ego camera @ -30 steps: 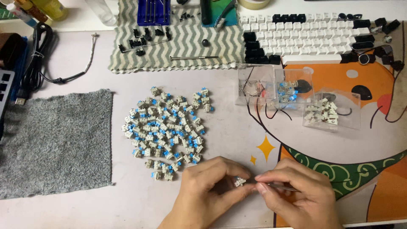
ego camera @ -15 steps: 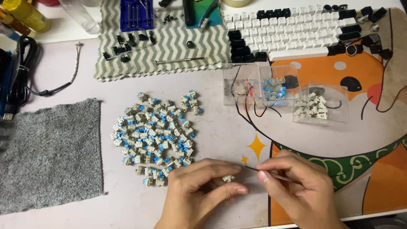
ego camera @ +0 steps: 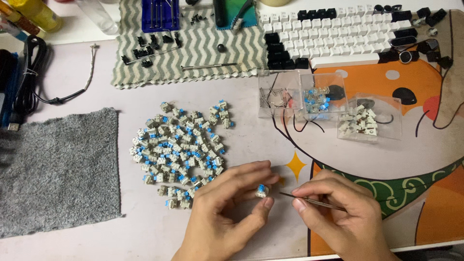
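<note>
My left hand [ego camera: 227, 212] pinches one small keyboard switch [ego camera: 262, 191] with a blue stem between thumb and fingertips, just above the desk mat. My right hand [ego camera: 343, 217] grips thin metal tweezers [ego camera: 309, 201], whose tip points left and stops a short way from the switch. A heap of several similar grey-and-blue switches [ego camera: 181, 152] lies on the mat to the upper left of my left hand.
Three clear plastic trays [ego camera: 328, 104] hold springs, blue parts and white housings. A keyboard with black and white keycaps [ego camera: 338, 36] lies at the back. A striped cloth [ego camera: 193, 43] carries small tools. A grey cloth [ego camera: 58, 169] lies at left beside black cables [ego camera: 29, 82].
The tweezers' tip has drawn back a little to the right of the switch. My left hand has turned the switch so its blue stem shows on top.
</note>
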